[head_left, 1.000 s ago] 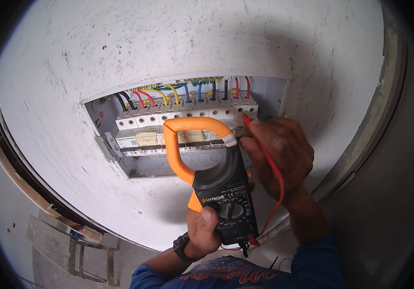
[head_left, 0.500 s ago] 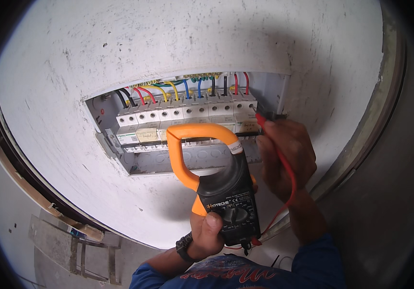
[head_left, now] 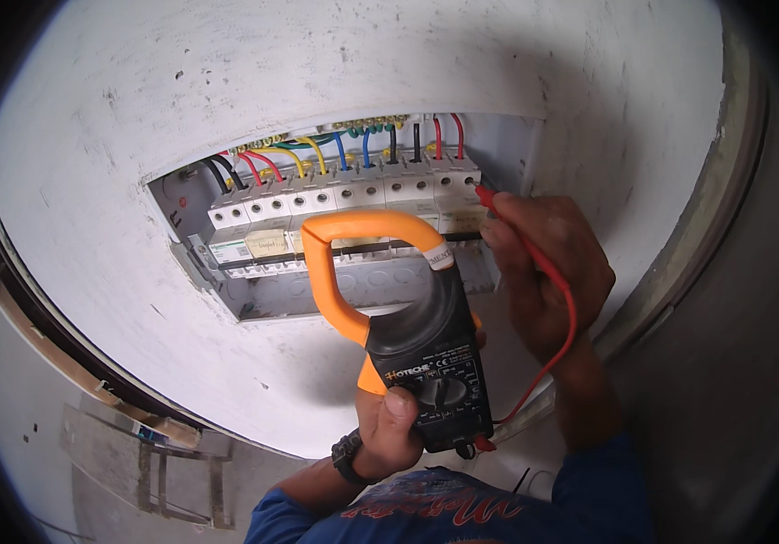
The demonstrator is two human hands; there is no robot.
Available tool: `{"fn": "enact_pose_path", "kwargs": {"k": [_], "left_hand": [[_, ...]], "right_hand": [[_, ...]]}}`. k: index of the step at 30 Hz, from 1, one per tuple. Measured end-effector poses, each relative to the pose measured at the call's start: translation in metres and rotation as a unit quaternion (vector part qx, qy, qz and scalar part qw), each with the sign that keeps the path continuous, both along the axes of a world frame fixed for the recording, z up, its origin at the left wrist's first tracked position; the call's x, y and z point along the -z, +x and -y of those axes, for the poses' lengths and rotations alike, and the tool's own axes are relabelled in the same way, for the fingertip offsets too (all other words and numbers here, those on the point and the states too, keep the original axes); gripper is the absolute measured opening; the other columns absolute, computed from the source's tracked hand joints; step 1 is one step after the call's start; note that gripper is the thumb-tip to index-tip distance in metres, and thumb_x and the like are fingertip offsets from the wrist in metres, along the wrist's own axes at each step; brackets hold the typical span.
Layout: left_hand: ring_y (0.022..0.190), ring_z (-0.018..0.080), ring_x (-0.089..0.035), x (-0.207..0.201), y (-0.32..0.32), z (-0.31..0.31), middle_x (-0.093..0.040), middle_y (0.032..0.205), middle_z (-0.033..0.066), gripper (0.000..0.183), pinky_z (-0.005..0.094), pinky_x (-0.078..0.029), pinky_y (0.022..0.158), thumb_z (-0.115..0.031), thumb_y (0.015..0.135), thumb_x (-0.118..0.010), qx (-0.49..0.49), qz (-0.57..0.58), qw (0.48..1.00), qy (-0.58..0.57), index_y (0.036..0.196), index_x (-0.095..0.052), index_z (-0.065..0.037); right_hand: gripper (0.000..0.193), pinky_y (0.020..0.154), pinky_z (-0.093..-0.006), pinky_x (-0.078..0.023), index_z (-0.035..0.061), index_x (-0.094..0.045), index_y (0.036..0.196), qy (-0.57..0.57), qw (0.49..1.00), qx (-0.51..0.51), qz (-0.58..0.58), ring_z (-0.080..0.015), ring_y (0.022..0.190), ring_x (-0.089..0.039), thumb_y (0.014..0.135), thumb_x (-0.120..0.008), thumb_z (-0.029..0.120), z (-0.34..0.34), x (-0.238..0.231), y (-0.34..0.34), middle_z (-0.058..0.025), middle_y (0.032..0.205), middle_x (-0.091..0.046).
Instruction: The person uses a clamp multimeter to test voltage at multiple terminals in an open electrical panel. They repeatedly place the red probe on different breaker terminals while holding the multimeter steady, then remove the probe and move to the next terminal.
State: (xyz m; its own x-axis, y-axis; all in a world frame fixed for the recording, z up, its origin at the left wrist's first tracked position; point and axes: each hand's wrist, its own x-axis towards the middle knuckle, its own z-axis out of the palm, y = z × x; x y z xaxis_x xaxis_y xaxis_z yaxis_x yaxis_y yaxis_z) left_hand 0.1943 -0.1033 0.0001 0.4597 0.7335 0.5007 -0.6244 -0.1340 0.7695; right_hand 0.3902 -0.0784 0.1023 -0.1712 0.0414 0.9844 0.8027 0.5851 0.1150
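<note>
My left hand (head_left: pixel 391 424) is wrapped round the black body of a clamp meter (head_left: pixel 444 372), its thumb beside the dial. The meter's orange jaw (head_left: pixel 324 272) is closed and overlaps the view of the breakers. Between the fingertips of my right hand (head_left: pixel 557 263) is a red test probe (head_left: pixel 487 197), its tip at the rightmost terminal screw of the breaker row (head_left: pixel 346 198). Whether the tip touches the screw I cannot tell. A red lead (head_left: pixel 572 313) runs from the probe down to the meter's lower end.
The breakers sit in a recessed panel box (head_left: pixel 290 306) in a white wall (head_left: pixel 335 54). Black, red, yellow and blue wires (head_left: pixel 344 152) enter them from above. A brass terminal bar (head_left: pixel 258 145) lies at the top. A metal frame (head_left: pixel 185 485) stands on the floor at lower left.
My right hand has moved slightly up with the probe, bringing its tip to the last terminal screw. The panel sits a little higher in view. My left hand still holds the meter.
</note>
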Motion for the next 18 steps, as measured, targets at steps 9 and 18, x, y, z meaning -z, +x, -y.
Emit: {"fn": "enact_pose_path", "kwargs": {"k": [9, 18], "left_hand": [[0.138, 0.0358, -0.063, 0.001, 0.0059, -0.0035, -0.055, 0.152, 0.0304, 0.085, 0.0441, -0.052, 0.112, -0.056, 0.108, -0.052, 0.005, 0.007, 1.0, -0.008, 0.161, -0.032, 0.007], [0.14, 0.0379, -0.061, -0.0021, 0.0088, -0.0059, -0.051, 0.157, 0.0308, 0.087, 0.0456, -0.053, 0.113, -0.057, 0.109, -0.053, 0.014, 0.017, 1.0, -0.006, 0.162, -0.03, 0.007]], "right_hand": [[0.021, 0.072, -0.0364, -0.057, -0.0005, -0.076, 0.116, -0.014, 1.0, 0.005, 0.002, -0.0258, 0.08, -0.071, 0.095, -0.08, 0.002, 0.0025, -0.0007, -0.001, -0.0139, 0.098, -0.078], [0.022, 0.072, -0.0374, -0.057, 0.0, -0.074, 0.116, -0.006, 1.0, 0.008, 0.015, -0.0272, 0.081, -0.071, 0.095, -0.081, 0.003, 0.0009, -0.0001, -0.0002, -0.0149, 0.098, -0.077]]}}
